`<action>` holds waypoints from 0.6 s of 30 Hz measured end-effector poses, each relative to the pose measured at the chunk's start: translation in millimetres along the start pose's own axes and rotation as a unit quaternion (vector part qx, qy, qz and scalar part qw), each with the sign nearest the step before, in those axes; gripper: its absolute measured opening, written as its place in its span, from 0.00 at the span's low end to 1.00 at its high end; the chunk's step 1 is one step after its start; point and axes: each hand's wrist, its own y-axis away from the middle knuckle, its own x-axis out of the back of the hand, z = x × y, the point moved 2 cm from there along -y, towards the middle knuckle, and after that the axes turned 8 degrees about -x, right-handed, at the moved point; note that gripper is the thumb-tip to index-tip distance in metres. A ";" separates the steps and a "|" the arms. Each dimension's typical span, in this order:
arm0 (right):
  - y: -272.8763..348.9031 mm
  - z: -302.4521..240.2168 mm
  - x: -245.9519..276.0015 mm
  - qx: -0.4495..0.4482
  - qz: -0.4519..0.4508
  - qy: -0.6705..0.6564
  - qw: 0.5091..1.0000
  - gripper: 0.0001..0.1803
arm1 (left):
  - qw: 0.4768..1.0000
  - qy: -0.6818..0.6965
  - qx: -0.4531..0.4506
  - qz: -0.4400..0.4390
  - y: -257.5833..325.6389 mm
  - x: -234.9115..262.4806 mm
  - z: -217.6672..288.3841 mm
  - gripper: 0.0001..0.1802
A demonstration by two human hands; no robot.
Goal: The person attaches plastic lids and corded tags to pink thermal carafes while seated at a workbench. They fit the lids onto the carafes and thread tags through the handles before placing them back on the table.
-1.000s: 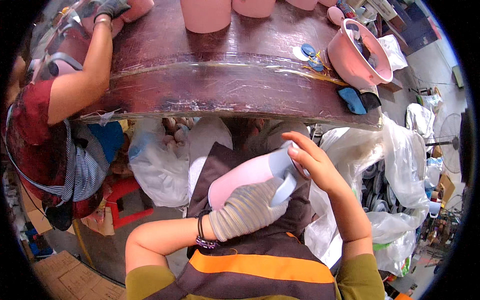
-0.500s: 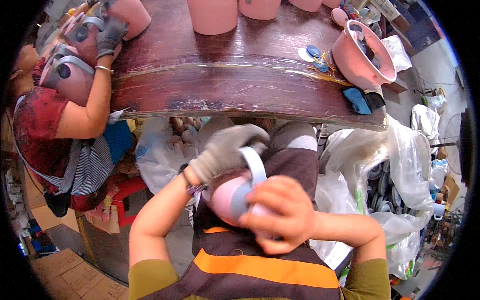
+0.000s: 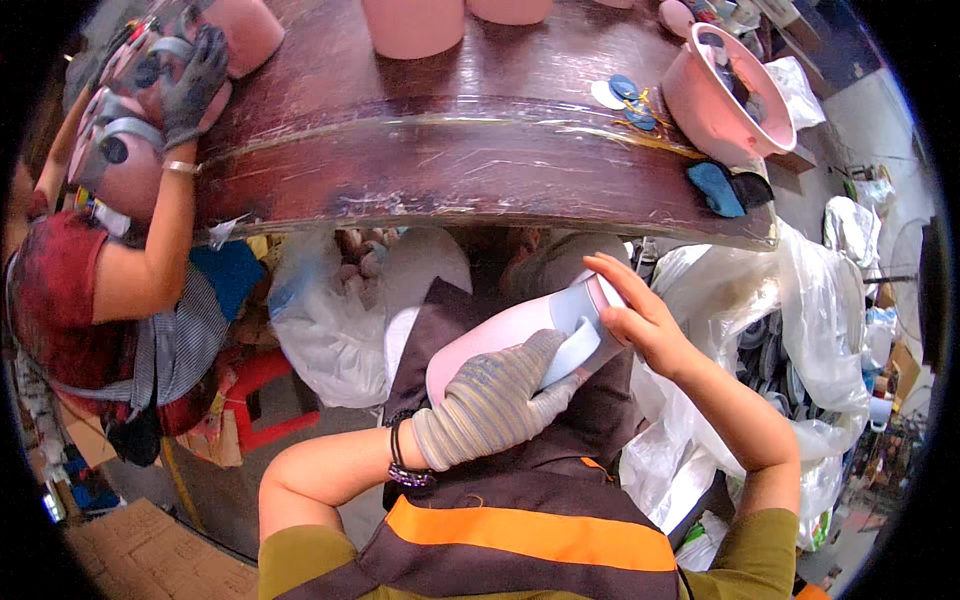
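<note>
Left hand: the left hand (image 3: 497, 398), in a striped grey knit glove, is curled over the near side of the pink pot (image 3: 510, 335), its fingers closed on the pale blue handle band (image 3: 573, 338)
Right hand: the bare right hand (image 3: 640, 320) is half open, thumb and fingers pressed on the far end of the pot, where the blue band meets the rim
Pink pot: held on its side over the person's lap, above a brown apron (image 3: 560, 500) with an orange stripe, just below the edge of the bench (image 3: 480, 160)
Bench top: dark red-brown wood carrying more pink pots (image 3: 412, 25) and a pink basin (image 3: 722, 95) at the right end
Labels: round blue and white stickers (image 3: 622, 92) lie flat on the bench beside the basin; their print is too small to tell
Packages: clear and white plastic bags (image 3: 810, 330) are piled at the right, others hang under the bench
Co-worker: a person's gloved hand (image 3: 192, 82) rests on a pink pot with grey bands at the left end
</note>
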 end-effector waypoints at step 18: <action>56.0 -89.8 -25.6 0.336 -0.117 0.329 0.874 0.39 | 0.972 0.230 0.026 -0.043 -45.2 38.6 -77.3 0.09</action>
